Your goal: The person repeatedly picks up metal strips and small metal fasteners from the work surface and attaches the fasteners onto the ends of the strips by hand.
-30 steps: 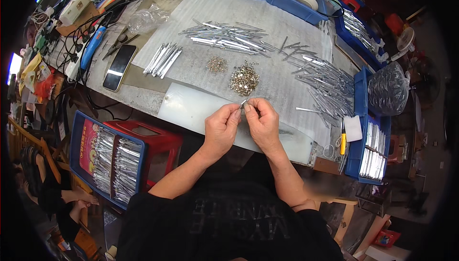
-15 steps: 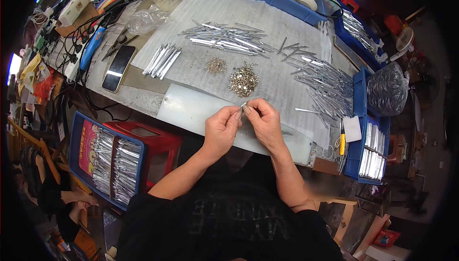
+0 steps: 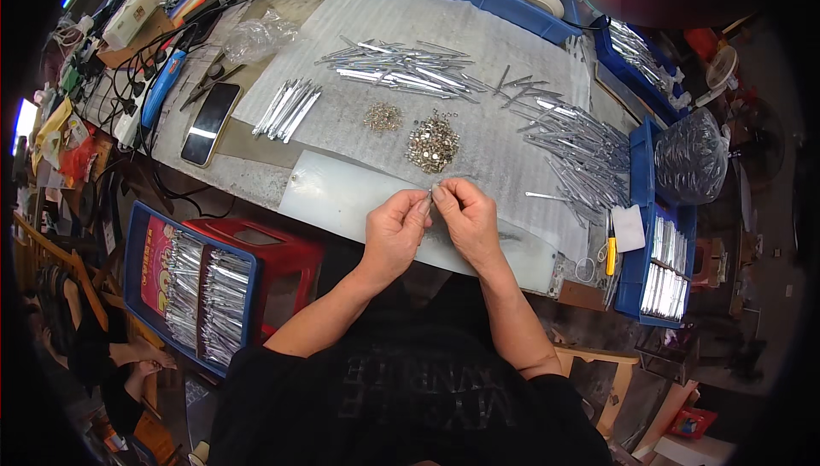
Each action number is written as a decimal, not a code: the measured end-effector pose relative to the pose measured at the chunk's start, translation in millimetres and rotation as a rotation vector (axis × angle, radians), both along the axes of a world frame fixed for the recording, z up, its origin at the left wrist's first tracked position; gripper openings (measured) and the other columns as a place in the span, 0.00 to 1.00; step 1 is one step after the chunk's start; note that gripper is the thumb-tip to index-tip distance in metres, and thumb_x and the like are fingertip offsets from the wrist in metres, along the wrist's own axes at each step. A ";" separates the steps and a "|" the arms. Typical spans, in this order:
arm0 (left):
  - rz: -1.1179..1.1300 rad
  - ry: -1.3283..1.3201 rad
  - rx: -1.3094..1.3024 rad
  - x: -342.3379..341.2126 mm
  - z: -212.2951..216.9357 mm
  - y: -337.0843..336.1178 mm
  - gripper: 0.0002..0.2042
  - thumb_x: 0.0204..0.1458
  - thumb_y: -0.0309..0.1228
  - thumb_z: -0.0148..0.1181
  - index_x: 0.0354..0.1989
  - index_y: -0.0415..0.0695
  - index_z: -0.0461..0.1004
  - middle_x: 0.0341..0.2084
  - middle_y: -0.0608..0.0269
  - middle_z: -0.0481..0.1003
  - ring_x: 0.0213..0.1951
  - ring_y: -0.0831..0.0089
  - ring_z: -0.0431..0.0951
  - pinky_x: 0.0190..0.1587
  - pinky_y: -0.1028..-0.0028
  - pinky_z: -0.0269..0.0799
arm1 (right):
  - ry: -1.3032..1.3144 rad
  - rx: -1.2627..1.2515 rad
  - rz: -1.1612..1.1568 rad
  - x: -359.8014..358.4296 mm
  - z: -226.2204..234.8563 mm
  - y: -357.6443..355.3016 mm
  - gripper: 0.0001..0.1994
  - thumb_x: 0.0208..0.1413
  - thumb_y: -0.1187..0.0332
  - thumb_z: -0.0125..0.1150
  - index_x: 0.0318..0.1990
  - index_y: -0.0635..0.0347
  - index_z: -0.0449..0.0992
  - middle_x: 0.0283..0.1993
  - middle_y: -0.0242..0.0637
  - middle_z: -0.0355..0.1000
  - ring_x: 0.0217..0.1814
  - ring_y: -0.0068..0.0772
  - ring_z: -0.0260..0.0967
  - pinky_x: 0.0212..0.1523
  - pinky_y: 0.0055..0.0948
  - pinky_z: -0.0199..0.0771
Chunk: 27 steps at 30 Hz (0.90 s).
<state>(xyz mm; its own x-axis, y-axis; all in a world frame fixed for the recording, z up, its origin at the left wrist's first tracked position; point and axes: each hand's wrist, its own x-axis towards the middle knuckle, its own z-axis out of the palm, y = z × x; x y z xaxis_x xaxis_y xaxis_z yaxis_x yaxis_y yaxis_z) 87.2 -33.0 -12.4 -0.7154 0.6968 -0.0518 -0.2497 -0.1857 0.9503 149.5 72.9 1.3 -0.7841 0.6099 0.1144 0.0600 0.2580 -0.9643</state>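
Note:
My left hand (image 3: pixel 396 228) and my right hand (image 3: pixel 468 222) meet fingertip to fingertip over the milky white board (image 3: pixel 329 193) at the table's near edge. Both are closed in a pinch, and the fingers mostly hide the small piece between them. Just beyond them lies a pile of small round metal pieces (image 3: pixel 432 146), with a smaller heap of tiny gold-coloured parts (image 3: pixel 383 116) to its left. Slim silver metal strips form a far pile (image 3: pixel 401 66), a spread pile (image 3: pixel 581 154) on the right and a neat row (image 3: pixel 287 111) on the left.
A phone (image 3: pixel 211 124) and pliers (image 3: pixel 203 86) lie at the left. A blue tray (image 3: pixel 128 278) of strips rests by a red stool (image 3: pixel 290 265). A yellow-handled cutter (image 3: pixel 611 257) sits near another blue bin (image 3: pixel 630 282) on the right.
The fingertips of my right hand have shifted slightly and now cover the silvery end that showed above them. Both hands stay together in nearly the same place. A dark blur has appeared at the upper right.

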 end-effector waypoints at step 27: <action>0.050 0.086 -0.032 -11.1 -7.9 -2.7 0.06 0.52 0.27 0.48 0.33 0.37 0.69 0.16 0.72 0.66 0.15 0.90 0.59 0.16 0.87 0.54 | -0.176 0.677 0.063 -18.4 -1.7 64.6 0.06 0.43 0.71 0.54 0.27 0.65 0.72 0.28 0.43 0.69 0.31 0.43 0.66 0.33 0.33 0.65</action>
